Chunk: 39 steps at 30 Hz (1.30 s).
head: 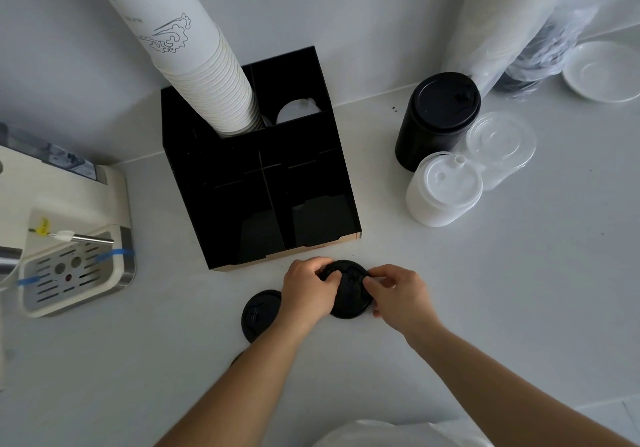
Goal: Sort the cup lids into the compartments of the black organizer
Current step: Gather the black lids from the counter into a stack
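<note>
While both hands pinch opposite edges of a round black plastic cup lid (349, 289) lying just near of the tall black acrylic organizer (263, 183), the step in hand looks like picking up a black lid. Left hand (308, 290) grips its left rim; right hand (398, 294) grips the right rim, fingers curled closed on it. A second black lid (258, 315) rests flat on the matte white surface (485, 290), touching the left wrist. Next move likely calls for lifting and sliding the lid into a near compartment. Stacks of black (438, 117), opaque white (443, 190) and clear ribbed lids (502, 145) wait at right.
</note>
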{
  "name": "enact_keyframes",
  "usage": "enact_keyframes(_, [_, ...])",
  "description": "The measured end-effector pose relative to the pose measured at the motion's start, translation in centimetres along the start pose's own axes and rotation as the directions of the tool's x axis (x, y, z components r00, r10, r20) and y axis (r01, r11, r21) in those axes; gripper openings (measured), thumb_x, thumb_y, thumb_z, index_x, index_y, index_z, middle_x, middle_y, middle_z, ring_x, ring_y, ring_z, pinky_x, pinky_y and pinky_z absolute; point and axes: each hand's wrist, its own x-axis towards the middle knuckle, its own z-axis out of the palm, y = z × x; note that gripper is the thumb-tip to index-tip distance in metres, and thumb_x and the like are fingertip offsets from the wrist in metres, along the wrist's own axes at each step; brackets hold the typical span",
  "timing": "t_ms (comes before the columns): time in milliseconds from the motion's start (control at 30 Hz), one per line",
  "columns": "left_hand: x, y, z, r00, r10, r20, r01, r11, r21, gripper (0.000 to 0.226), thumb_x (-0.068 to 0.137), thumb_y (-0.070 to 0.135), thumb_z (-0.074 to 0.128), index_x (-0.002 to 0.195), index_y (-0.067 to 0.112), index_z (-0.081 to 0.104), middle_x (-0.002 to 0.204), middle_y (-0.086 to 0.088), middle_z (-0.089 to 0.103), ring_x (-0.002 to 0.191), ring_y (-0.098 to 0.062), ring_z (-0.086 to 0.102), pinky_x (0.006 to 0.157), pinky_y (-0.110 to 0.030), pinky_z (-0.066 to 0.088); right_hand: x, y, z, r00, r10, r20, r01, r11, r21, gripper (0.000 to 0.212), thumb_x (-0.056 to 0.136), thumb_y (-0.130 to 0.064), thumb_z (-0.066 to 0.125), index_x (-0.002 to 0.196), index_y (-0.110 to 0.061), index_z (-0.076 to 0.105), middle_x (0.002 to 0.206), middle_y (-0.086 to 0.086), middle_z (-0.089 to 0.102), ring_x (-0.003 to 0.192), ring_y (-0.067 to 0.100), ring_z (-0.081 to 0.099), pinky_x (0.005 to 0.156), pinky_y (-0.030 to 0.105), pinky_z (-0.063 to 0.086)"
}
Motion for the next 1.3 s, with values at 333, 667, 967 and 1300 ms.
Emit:
enact_keyframes(333, [-0.8, 0.6, -0.7, 0.981, -0.186, 0.059, 0.195, 0.952, -0.236, 0.025, 0.088, 0.024, 0.064, 0.109, 0.011, 0.071, 0.098, -0.001, 0.068, 0.100, -0.024, 0.064, 0.089, -0.038, 0.055, -0.6, -0.6, -0.1, 0.998, 0.046, 0.041, -0.048, 0.998, 0.050, 0.007, 0.088, -0.020, 0.065, 0.092, -0.019, 0.070, 0.081, 0.002, 0.070, 0.076, 0.026, 0.071, 0.078, 0.045, 0.062])
enact_keyframes(667, [-4.3, -1.1, -1.0, 0.931, -0.312, 0.191, 0.365, 0.744, -0.561, 0.028, 0.086, 0.016, 0.067, 0.114, 0.009, 0.067, 0.111, -0.009, 0.066, 0.104, -0.028, 0.064, 0.079, -0.044, 0.061, -1.3, -0.9, -1.1, 0.987, -0.032, 0.158, 0.037, 0.999, -0.025, 0.014, 0.088, -0.019, 0.069, 0.101, -0.022, 0.068, 0.091, -0.001, 0.071, 0.077, 0.021, 0.068, 0.070, 0.030, 0.058])
enact_keyframes(967, [-8.1, -4.3, -2.0, 0.935, -0.275, 0.221, 0.341, 0.537, -0.772, 0.030, 0.087, 0.011, 0.067, 0.116, 0.007, 0.065, 0.109, -0.010, 0.070, 0.096, -0.016, 0.068, 0.074, -0.022, 0.059, -2.3, -2.0, -0.1, 0.953, -0.125, 0.275, 0.127, 0.992, 0.012, 0.014, 0.087, -0.017, 0.070, 0.100, -0.021, 0.073, 0.101, -0.001, 0.072, 0.087, 0.026, 0.071, 0.079, 0.041, 0.061])
enact_keyframes(1300, [-10.8, -8.6, -2.0, 0.909, -0.405, 0.092, 0.238, 0.325, -0.915, 0.032, 0.084, 0.012, 0.072, 0.114, 0.005, 0.066, 0.105, -0.009, 0.074, 0.097, -0.017, 0.071, 0.077, -0.023, 0.058, -3.3, -4.7, 3.8, 0.886, -0.165, 0.433, 0.243, 0.961, -0.131, 0.018, 0.088, -0.019, 0.071, 0.104, -0.025, 0.070, 0.101, -0.006, 0.069, 0.086, 0.019, 0.068, 0.072, 0.031, 0.059])
